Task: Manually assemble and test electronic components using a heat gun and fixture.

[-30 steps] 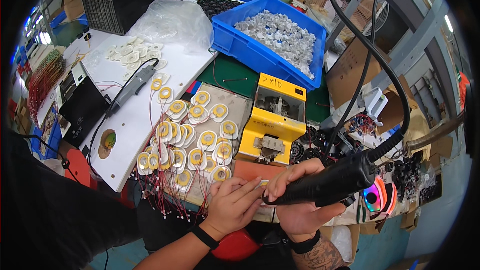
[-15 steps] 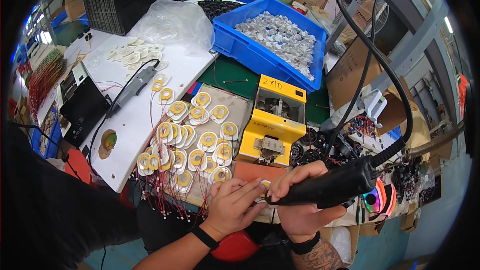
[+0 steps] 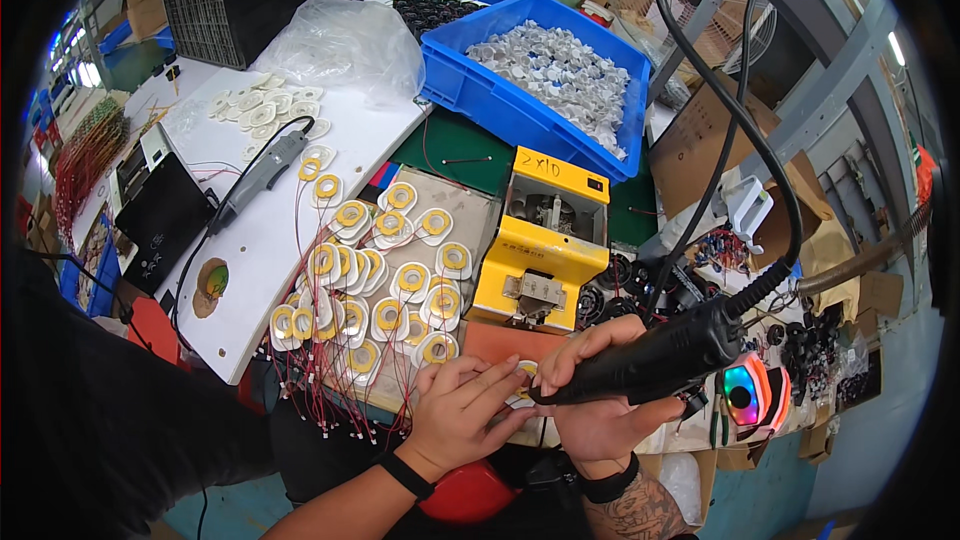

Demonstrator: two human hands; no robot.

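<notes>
In front of the yellow machine (image 3: pixel 545 260), my left hand (image 3: pixel 460 410) has its fingers together on a white piece with a yellow ring (image 3: pixel 526 368), mostly covered by fingertips. My right hand (image 3: pixel 595 410) grips a black corded hand tool (image 3: pixel 640 360), its narrow end beside that piece; the tip is hidden, so its exact kind cannot be told. An orange-brown pad (image 3: pixel 505 342) lies just beyond my fingers. To the left, several similar white pieces with yellow rings (image 3: pixel 388 318) and red wires lie on a board.
A blue bin (image 3: pixel 455 85) of small whitish parts stands behind the machine. A grey corded tool (image 3: pixel 265 178) lies on the white table (image 3: pixel 245 275). Black cable (image 3: pixel 735 110) hangs down at right. A lit, coloured device (image 3: pixel 745 395) sits right of my right hand.
The black tool and its cable have shifted slightly left. My left hand stays on the piece. The lit device shows different colours.
</notes>
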